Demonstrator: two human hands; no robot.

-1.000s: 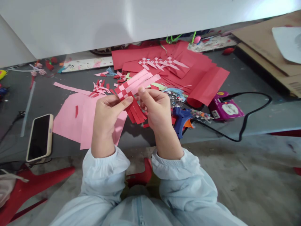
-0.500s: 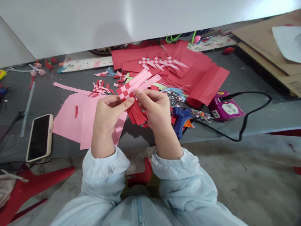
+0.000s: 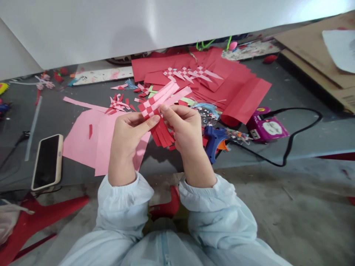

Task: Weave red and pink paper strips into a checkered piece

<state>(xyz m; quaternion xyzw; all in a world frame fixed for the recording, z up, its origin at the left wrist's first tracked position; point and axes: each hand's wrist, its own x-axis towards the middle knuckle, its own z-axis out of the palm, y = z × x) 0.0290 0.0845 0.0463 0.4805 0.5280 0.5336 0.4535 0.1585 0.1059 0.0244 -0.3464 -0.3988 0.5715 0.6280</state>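
Note:
Both hands hold a woven piece of red and pink paper strips (image 3: 156, 105) above the table's near edge. My left hand (image 3: 126, 138) pinches its checkered middle with thumb on top. My right hand (image 3: 184, 131) grips the piece from the right, thumb pressed on the weave. Pink strip ends point up and right; red strip ends hang down between my hands.
Pink paper sheets (image 3: 83, 140) lie under my left hand, red sheets (image 3: 238, 92) with finished woven pieces (image 3: 191, 74) behind. A phone (image 3: 46, 160) lies left. A blue glue gun (image 3: 215, 140), purple socket box (image 3: 266, 129) and black cable (image 3: 294, 136) sit right. Cardboard (image 3: 310, 48) is far right.
My right thumb slid slightly down and left along the weave; the piece barely shifted. My left hand stayed in place.

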